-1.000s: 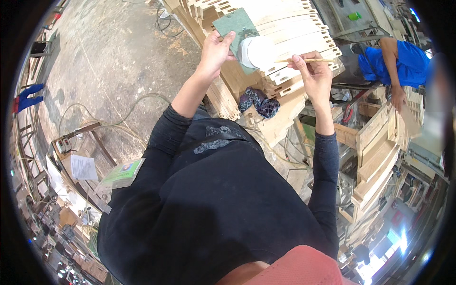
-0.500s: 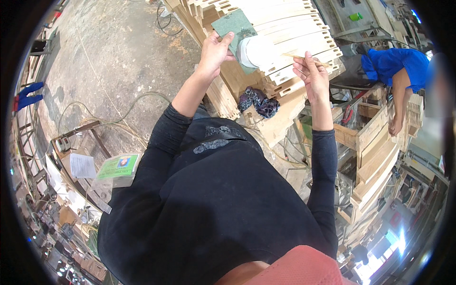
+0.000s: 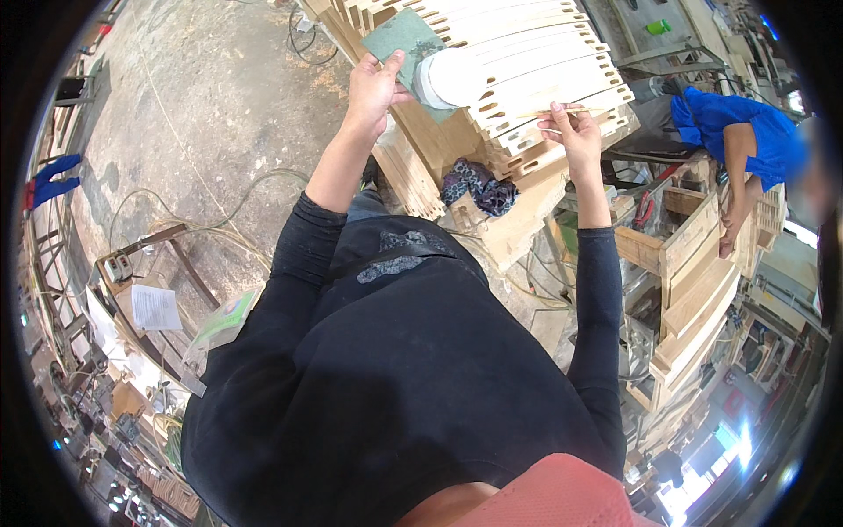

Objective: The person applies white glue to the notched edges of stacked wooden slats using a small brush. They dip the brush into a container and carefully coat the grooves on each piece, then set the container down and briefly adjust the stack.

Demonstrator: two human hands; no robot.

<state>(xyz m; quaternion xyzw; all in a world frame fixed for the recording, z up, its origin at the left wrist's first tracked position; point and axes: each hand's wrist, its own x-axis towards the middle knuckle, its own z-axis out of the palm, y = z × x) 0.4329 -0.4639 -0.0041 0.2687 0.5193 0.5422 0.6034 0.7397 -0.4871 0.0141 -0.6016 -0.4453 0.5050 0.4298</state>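
A: Where's the left hand [image 3: 373, 92]?
B: Up by the near left edge of a stiff green sheet [image 3: 399, 42], pinching it with the thumb on top. A white tub [image 3: 458, 77] overlaps the sheet's right part; I can't tell whether the fingers touch it as well.
A: And the right hand [image 3: 571, 133]?
B: Closed on a thin, pale stick [image 3: 590, 110], thumb against fingers. The stick points left, its tip apart from the tub.
A: So the 2 hands are well apart. What's around them?
B: A row of pale wooden slats [image 3: 540, 48] with slotted ends, behind and between them. Nearer the body, a crumpled patterned cloth [image 3: 479, 189] lies on wood.
A: Anybody else?
B: 1 co-worker in a blue shirt [image 3: 724, 127] on the right, arms reaching down to stacked wooden pieces [image 3: 702, 290].
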